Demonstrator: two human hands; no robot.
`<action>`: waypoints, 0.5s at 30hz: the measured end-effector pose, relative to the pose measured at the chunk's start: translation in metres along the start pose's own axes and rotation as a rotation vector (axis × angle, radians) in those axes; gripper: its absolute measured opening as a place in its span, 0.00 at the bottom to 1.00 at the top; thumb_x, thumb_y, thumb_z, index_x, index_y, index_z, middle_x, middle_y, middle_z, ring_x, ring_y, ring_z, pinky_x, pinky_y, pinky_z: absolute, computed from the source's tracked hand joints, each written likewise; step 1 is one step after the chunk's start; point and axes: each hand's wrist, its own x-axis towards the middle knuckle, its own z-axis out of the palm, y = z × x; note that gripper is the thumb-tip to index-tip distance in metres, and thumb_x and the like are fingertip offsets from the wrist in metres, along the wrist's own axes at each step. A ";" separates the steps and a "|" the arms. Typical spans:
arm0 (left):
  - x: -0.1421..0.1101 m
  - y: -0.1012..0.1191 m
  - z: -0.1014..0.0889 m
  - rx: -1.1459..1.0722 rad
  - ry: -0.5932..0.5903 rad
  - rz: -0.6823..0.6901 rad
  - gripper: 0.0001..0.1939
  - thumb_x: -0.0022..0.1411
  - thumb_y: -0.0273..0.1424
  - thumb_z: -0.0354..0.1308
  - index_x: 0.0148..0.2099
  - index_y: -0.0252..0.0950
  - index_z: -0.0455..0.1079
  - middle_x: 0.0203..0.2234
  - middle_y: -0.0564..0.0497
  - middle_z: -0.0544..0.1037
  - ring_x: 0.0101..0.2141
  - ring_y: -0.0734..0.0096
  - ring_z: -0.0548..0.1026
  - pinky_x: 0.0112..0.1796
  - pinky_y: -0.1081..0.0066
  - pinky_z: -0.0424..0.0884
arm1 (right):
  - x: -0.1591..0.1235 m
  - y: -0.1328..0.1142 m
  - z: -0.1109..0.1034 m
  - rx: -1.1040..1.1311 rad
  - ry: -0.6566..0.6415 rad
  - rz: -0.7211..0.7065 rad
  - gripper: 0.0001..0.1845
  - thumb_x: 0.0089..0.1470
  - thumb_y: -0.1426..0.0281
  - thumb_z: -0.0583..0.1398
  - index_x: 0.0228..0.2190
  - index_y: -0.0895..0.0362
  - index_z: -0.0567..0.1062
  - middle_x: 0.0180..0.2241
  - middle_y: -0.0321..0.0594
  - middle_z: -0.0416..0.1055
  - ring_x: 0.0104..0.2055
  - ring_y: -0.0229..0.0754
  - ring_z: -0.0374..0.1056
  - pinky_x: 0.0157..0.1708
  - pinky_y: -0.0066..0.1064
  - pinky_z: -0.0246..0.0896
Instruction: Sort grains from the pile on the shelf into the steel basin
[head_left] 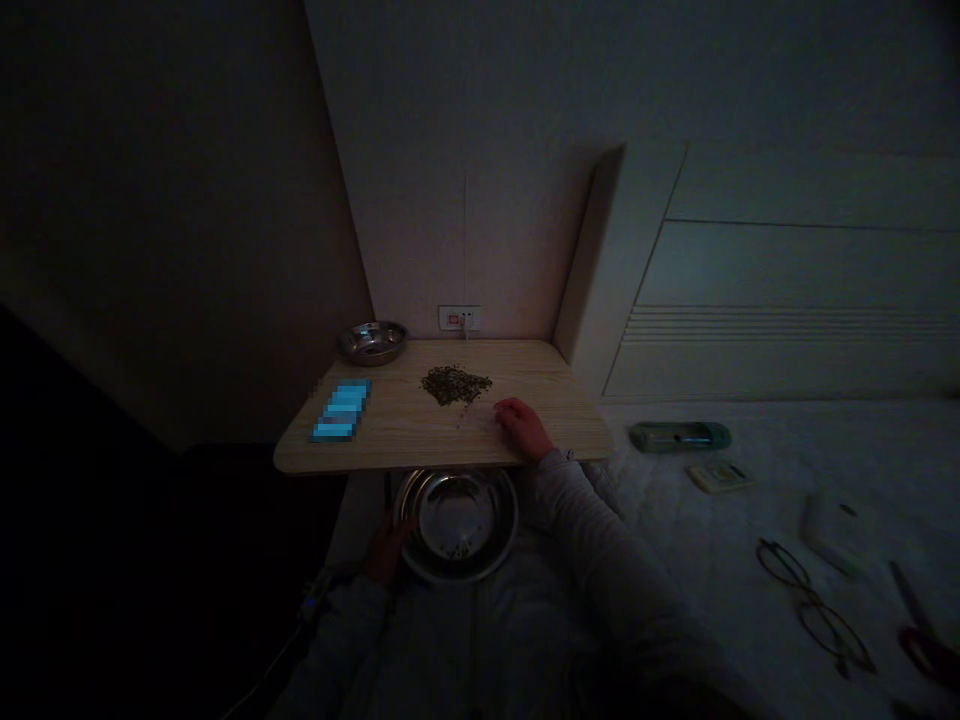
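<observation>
A loose pile of small dark-green beans or seeds [453, 384] lies on the pale wooden board [420, 445], with a few stray pieces in front of it. My right hand [525, 428] rests on the board just to the right of the pile. Its fingers are curled together; whether anything is between them is too dark to see. Below the board's front edge stands a wide steel basin [457, 500] with several of the same small pieces at its bottom. At its left rim is my left hand [386, 550], fingers over the edge and closed on it.
A smaller steel bowl [373, 343] stands at the board's back left, behind a lit, pixelated phone [341, 410]. A wall socket [459, 318] holds a plug. On the bed to the right lie a green case [679, 437], eyeglasses [814, 605] and red-handled scissors [926, 645].
</observation>
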 end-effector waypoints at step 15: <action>0.006 -0.010 -0.002 -0.062 0.048 -0.083 0.21 0.41 0.33 0.57 0.41 0.36 0.66 0.31 0.47 0.76 0.36 0.61 0.72 0.37 0.65 0.65 | 0.027 0.009 0.005 -0.312 0.208 0.022 0.15 0.44 0.70 0.49 0.36 0.58 0.66 0.28 0.38 0.69 0.30 0.35 0.63 0.33 0.28 0.56</action>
